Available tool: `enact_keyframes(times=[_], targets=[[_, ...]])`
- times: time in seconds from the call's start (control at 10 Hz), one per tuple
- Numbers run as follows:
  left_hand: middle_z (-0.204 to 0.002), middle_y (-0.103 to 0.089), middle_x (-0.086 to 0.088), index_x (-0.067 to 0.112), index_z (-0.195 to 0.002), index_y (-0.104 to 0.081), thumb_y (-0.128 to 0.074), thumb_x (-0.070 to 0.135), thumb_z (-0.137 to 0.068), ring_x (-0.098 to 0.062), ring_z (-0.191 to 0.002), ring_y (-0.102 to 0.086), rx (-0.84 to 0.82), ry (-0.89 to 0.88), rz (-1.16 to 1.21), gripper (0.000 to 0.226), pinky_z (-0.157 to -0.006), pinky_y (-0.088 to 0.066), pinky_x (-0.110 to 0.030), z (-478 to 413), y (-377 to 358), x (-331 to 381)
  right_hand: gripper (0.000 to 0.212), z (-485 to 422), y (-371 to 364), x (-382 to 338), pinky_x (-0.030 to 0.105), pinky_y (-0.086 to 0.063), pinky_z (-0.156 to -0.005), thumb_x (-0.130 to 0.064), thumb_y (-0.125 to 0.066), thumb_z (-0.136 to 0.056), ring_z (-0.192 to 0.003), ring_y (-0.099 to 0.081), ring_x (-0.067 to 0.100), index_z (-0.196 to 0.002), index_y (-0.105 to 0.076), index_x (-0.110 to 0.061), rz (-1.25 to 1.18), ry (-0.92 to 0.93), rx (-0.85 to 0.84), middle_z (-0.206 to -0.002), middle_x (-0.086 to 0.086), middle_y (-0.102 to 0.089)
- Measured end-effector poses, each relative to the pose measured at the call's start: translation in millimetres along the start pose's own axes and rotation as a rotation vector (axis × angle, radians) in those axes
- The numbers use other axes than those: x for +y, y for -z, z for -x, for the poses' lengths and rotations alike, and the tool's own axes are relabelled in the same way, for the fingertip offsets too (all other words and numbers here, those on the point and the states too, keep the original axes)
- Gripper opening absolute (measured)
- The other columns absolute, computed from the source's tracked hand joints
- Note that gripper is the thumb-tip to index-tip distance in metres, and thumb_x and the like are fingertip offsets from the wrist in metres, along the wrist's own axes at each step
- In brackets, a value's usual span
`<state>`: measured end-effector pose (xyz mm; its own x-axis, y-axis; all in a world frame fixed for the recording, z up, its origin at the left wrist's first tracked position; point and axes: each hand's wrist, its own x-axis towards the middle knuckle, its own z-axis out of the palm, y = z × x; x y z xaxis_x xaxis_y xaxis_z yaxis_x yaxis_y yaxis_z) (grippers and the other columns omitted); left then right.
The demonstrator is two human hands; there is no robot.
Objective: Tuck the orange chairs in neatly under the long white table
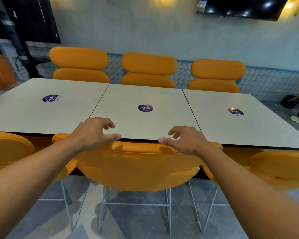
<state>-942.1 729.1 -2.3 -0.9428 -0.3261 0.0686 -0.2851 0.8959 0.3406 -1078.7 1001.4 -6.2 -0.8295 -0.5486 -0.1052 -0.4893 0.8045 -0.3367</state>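
We look down on the long white table [141, 95], made of three square tops pushed edge to edge, each with a round purple sticker [145, 107] near its middle. Our left hand [93, 131] and right hand [185, 140] hover just above the top of the near middle chair [136, 163], fingers loosely curled and spread, gripping nothing; whether the thumbs touch the backrest we cannot tell. That chair's back sits right against the table's near edge, its seat hidden beneath the top. The near left chair [9, 149] and near right chair [280, 168] are cut off by the frame. Three far chairs [148, 69] stand close behind the far edge, only their backrests showing. Open tiled floor [140, 219] lies below us around the thin metal legs [168, 209]. A dark screen [242, 7] hangs on the wall.
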Motion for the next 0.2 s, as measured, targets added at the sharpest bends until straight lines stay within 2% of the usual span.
enact_keyframes(times=[0.2], targets=[[-0.124, -0.062, -0.002, 0.023, -0.125, -0.059, -0.063, 0.058, -0.082, -0.020, -0.111, -0.056, 0.137, -0.040, 0.012, 0.056, -0.089, -0.050, -0.036, -21.9, 56.4, 29.6, 0.065, -14.8, 62.7, -25.1, 0.050, -0.044, -0.104, -0.072, -0.060, -0.084, -0.122, -0.054, 0.021, -0.134, -0.055, -0.032, -0.003, 0.069, 0.139, -0.133, -0.003, -0.062]])
